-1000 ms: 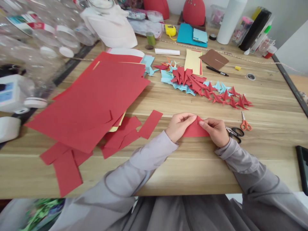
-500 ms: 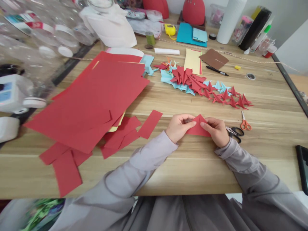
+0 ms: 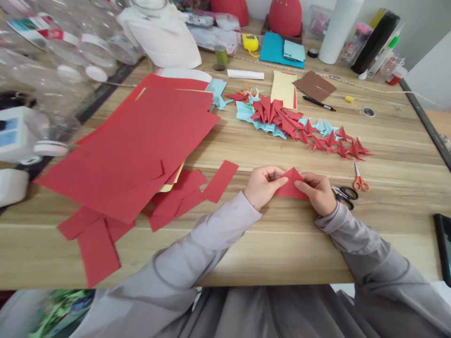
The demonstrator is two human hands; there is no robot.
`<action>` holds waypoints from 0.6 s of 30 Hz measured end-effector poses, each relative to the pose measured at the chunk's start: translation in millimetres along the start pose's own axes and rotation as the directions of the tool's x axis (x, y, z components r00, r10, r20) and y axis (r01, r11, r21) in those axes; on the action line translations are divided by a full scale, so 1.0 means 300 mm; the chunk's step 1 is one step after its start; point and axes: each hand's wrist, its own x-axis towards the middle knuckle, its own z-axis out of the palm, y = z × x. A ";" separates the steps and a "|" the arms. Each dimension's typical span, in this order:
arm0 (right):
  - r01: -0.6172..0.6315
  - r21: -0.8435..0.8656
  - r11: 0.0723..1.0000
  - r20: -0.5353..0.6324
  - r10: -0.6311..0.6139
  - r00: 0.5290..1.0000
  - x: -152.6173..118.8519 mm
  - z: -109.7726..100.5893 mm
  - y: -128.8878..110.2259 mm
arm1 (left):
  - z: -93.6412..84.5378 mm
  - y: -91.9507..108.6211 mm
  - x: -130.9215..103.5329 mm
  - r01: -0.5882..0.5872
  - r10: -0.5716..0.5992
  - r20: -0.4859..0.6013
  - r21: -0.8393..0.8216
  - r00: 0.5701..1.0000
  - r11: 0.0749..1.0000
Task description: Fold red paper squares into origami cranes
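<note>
Between my two hands is a small red folded paper (image 3: 293, 188), its pointed top facing away from me and a crease running down from the tip. My left hand (image 3: 263, 186) pinches its left side, thumb on top. On the right side, my right hand (image 3: 319, 191) grips it the same way, with the fingers partly hidden behind the paper. Black-handled scissors (image 3: 345, 194) lie right beside my right wrist, and orange-handled scissors (image 3: 360, 182) are a little farther right. Beyond my hands lies a row of red folded paper pieces (image 3: 289, 123) with light blue ones among them.
Large red sheets (image 3: 151, 141) cover the left of the table, with cut red strips (image 3: 98, 253) in front. Clear plastic bottles (image 3: 70, 56) crowd the back left. A pen (image 3: 319, 103), brown paper (image 3: 314, 86) and a yellow tape measure (image 3: 250, 43) lie farther back. A dark phone-like object (image 3: 443, 244) sits at the right edge.
Both hands keep their hold on the red folded paper with almost no movement. The whole view has shifted very slightly.
</note>
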 end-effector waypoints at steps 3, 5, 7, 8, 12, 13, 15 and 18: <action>-0.009 -0.010 1.000 -0.011 0.009 1.000 -0.001 0.001 -0.004 | 0.001 -0.006 0.001 -0.002 0.002 -0.008 -0.019 1.000 1.000; -0.003 -0.040 0.999 -0.014 0.003 1.000 0.001 0.000 -0.002 | 0.000 -0.009 0.002 0.002 -0.003 -0.005 -0.014 1.000 1.000; 0.011 -0.068 0.998 -0.008 -0.011 1.000 0.003 -0.001 0.002 | -0.002 -0.012 0.002 0.003 -0.003 -0.006 -0.010 1.000 1.000; 0.020 -0.082 0.996 -0.007 -0.020 1.000 0.004 -0.002 0.005 | -0.003 -0.013 0.002 0.003 -0.003 -0.006 -0.014 1.000 1.000; 0.045 -0.138 0.989 -0.019 -0.048 0.999 0.006 -0.004 0.009 | -0.003 -0.012 -0.001 0.004 -0.004 -0.007 -0.010 1.000 1.000; 0.050 -0.151 0.987 -0.019 -0.053 0.998 0.006 -0.004 0.008 | -0.003 -0.011 -0.002 0.004 -0.004 -0.010 0.003 1.000 1.000; 0.059 -0.173 0.983 -0.016 -0.062 0.998 0.006 -0.003 0.006 | -0.002 -0.007 -0.003 0.003 -0.003 -0.018 0.030 1.000 1.000; 0.072 -0.200 0.977 -0.023 -0.079 0.997 0.007 0.000 0.004 | 0.000 -0.002 -0.003 0.000 0.000 -0.014 0.045 1.000 0.999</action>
